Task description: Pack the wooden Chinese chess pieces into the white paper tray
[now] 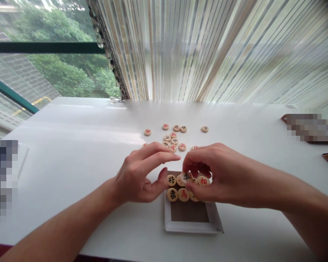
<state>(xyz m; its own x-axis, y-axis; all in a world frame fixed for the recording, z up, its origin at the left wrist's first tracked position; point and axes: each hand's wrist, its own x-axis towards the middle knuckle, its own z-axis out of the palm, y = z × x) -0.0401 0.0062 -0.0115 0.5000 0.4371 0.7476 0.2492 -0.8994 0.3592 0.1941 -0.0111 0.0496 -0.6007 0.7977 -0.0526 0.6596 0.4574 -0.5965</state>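
Observation:
Between the thumb and fingers of my right hand [207, 173] is a round wooden Chinese chess piece [186, 177] with a black character, tilted over the box. The shallow white box [194, 227] has a brown bottom and holds two rows of pieces in its far part. Among them are a black-marked piece [172, 194] and a red-marked piece [183, 195]; my right hand covers others. At the box's left edge, my left hand [144, 174] is open, thumb and fingers apart, holding nothing.
Beyond my hands, several loose chess pieces [182, 147] lie scattered on the white table [84, 153], partly hidden by my fingers. One loose piece [205, 129] lies apart at the right. A striped curtain [180, 51] and a window border the table's far side. Blurred-out objects lie at both sides.

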